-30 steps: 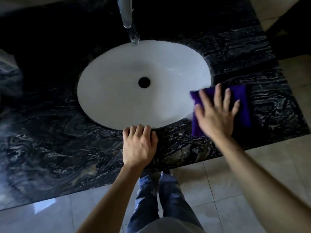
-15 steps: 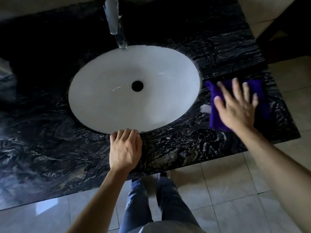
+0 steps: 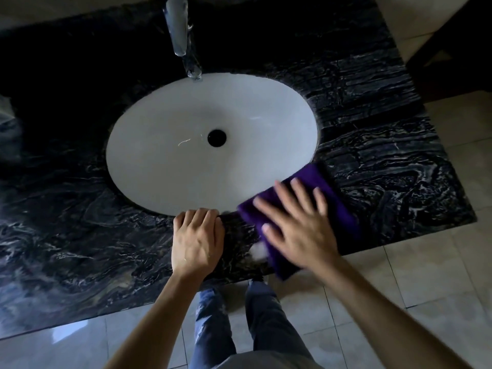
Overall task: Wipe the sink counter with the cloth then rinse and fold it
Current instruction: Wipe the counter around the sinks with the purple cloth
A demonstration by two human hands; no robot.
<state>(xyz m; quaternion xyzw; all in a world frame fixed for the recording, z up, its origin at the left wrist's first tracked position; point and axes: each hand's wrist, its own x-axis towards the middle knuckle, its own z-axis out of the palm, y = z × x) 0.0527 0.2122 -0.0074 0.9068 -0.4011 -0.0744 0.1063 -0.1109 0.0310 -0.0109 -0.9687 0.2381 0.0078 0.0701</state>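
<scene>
A purple cloth point(image 3: 314, 182) lies flat on the black marble counter point(image 3: 386, 166), at the sink's front right rim. My right hand point(image 3: 295, 222) presses down on it with fingers spread, and the cloth's near corner reaches the counter's front edge. My left hand point(image 3: 197, 238) rests on the counter at the front rim of the white oval sink point(image 3: 186, 161), fingers curled over the rim, holding nothing. A small white patch point(image 3: 258, 251) shows on the counter beside the cloth.
A chrome faucet point(image 3: 181, 35) stands behind the sink, its spout over the back rim. The drain point(image 3: 217, 138) is dark and open. Beige floor tiles point(image 3: 399, 283) lie below the counter's front edge. A dark object point(image 3: 458, 38) stands at the far right.
My right hand has swept the cloth from the counter's right side back toward the front of the sink, close to my left hand. The left hand stays on the rim.
</scene>
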